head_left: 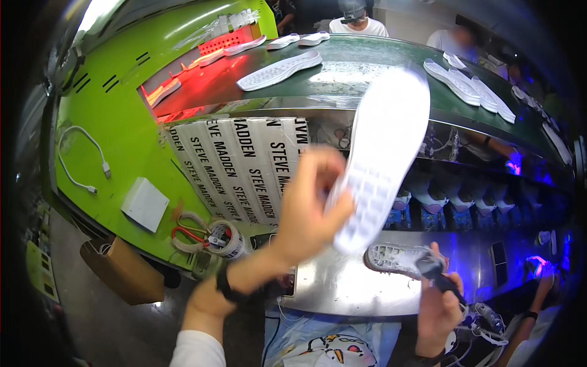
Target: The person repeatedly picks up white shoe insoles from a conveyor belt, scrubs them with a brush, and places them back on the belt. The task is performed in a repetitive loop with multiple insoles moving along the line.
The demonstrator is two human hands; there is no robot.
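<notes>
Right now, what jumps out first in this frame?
The left hand holds a white sole up at centre frame, tread side toward the camera. Lower right, the right hand holds a dark brush by a second sole lying on the metal bench. Behind, more white soles ride a green belt past a red-lit opening in the lime-green machine at left.

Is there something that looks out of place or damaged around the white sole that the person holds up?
Nothing looks damaged. The left hand holds the white sole tilted, tread side showing, blurred. The right hand grips a dark tool beside a shoe on the metal ledge. Only the white cable lies loose on the green housing.
</notes>
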